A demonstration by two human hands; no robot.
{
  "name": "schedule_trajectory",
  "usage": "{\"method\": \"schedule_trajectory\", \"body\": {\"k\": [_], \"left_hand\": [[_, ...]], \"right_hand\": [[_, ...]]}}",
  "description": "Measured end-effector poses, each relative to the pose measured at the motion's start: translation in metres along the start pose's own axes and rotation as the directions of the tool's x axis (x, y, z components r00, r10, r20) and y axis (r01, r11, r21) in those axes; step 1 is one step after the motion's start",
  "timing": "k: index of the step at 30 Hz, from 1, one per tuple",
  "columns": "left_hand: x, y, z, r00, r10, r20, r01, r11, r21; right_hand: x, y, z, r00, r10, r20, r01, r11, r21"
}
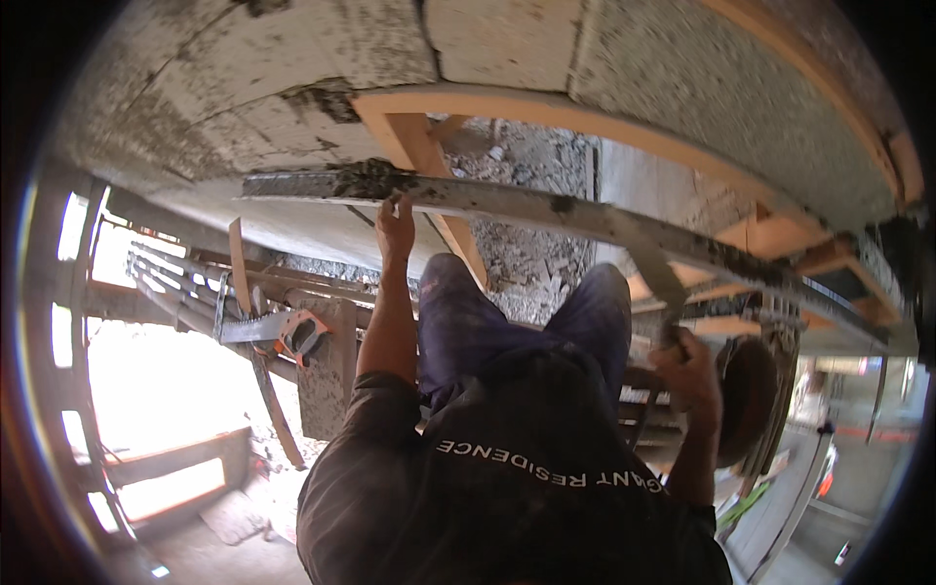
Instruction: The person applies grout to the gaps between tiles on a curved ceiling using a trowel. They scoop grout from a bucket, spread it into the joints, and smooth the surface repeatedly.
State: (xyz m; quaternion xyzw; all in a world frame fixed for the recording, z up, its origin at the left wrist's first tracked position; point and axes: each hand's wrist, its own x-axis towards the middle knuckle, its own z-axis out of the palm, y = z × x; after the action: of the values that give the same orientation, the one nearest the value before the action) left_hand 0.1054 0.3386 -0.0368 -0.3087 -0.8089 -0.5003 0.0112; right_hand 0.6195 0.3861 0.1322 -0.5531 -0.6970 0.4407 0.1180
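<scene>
A long, mortar-smeared straightedge lies across in front of me, running from the left to the far right. My left hand grips its lower edge left of the middle, with the fingers closed on it. Just above that hand, a clump of wet dark mortar sits on the bar. In my right hand is a trowel, held by its handle, its blurred flat blade reaching up to the straightedge. Whether the blade touches the bar I cannot tell.
An orange-brown wooden frame edges an opening in the block wall; rubble lies beyond. At left, a handsaw with an orange handle rests by a mortar-stained board and wooden rails. A dark round container stands beside my right forearm.
</scene>
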Motion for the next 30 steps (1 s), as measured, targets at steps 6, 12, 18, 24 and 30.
{"method": "schedule_trajectory", "body": {"k": [6,12,18,24,30], "left_hand": [[0.064,-0.129,0.000,0.859,0.442,0.257,-0.499,0.614,0.612],[0.049,-0.028,0.040,0.972,0.056,0.230,-0.151,0.896,0.418],[0.054,0.002,0.030,0.992,-0.041,0.121,-0.029,0.853,0.522],[0.026,0.036,0.038,0.998,0.025,0.063,-0.052,0.878,0.475],[-0.020,0.088,0.065,0.960,0.236,0.149,-0.274,0.900,0.340]], "right_hand": [[-0.092,0.076,-0.094,0.905,-0.070,-0.419,-0.019,0.978,-0.205],[-0.168,0.101,-0.150,0.824,0.394,-0.408,-0.490,0.857,-0.160],[-0.146,0.131,-0.153,0.843,0.453,-0.290,-0.529,0.794,-0.300],[-0.124,0.138,-0.138,0.794,0.254,-0.551,-0.392,0.909,-0.145],[-0.115,0.100,-0.132,0.759,0.104,-0.642,-0.096,0.994,0.048]]}}
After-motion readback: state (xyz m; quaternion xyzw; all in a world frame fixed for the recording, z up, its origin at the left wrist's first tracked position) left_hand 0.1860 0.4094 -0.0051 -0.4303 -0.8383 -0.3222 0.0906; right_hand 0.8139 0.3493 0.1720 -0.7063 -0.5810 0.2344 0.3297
